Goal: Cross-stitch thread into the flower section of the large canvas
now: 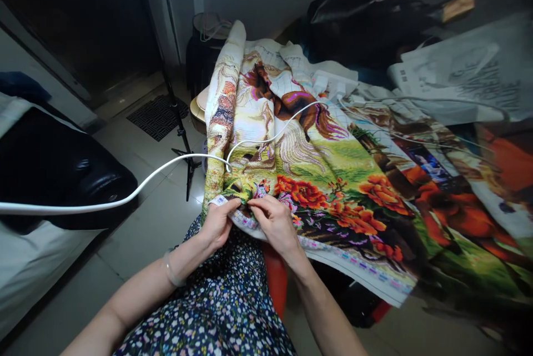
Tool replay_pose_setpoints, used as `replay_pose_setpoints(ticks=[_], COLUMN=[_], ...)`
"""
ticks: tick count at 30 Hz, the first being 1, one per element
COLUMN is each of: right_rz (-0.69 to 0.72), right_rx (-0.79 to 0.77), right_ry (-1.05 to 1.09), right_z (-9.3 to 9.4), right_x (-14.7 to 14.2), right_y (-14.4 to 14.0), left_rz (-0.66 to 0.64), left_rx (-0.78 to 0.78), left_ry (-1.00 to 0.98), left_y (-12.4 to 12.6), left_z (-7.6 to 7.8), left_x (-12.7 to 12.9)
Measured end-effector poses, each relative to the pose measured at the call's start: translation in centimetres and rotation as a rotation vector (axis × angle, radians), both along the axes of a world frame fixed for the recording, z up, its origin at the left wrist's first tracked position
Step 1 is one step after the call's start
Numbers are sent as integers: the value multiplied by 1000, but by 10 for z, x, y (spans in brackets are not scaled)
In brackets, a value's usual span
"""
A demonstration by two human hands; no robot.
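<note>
A large cross-stitch cloth (302,156) with horses, grass and orange flowers spreads over the lap and away from me. Its left side is rolled into a thick tube (225,86). My left hand (219,224) is closed on the cloth's near edge, thumb on top, where the fabric is bunched up. Close beside it, my right hand (275,222) pinches thumb and forefinger together at the same bunched spot. Whatever lies between those fingertips is too small to make out. A white cable (145,181) arches over the cloth just beyond both hands.
White plugs (331,86) lie on the cloth's far part. At left are a black padded seat (70,161) and a thin black stand (181,131). A white bag (462,73) and a black bag (362,9) are at the back right. A floor mat (156,117) lies behind.
</note>
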State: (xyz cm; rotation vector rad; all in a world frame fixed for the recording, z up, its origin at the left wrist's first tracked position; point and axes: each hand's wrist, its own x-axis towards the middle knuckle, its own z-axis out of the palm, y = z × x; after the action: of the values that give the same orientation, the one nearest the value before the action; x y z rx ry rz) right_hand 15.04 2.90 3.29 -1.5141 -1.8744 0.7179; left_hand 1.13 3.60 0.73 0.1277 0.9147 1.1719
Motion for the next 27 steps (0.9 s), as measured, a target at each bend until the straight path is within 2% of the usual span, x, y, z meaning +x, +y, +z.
replay_pose_setpoints(ticks=[8,16,27], right_rz=[5,10,-16], right_rx=[18,-28,56], right_ry=[125,243,216], right_z=[-7,-16,-17], right_x=[0,2,-6], right_y=[4,8,7], left_rz=[-10,-2,3], left_rx=[26,10,17], left_ry=[29,18,19], left_y=[1,1,2], left_z=[-3,-3,-4], left_x=[0,0,0])
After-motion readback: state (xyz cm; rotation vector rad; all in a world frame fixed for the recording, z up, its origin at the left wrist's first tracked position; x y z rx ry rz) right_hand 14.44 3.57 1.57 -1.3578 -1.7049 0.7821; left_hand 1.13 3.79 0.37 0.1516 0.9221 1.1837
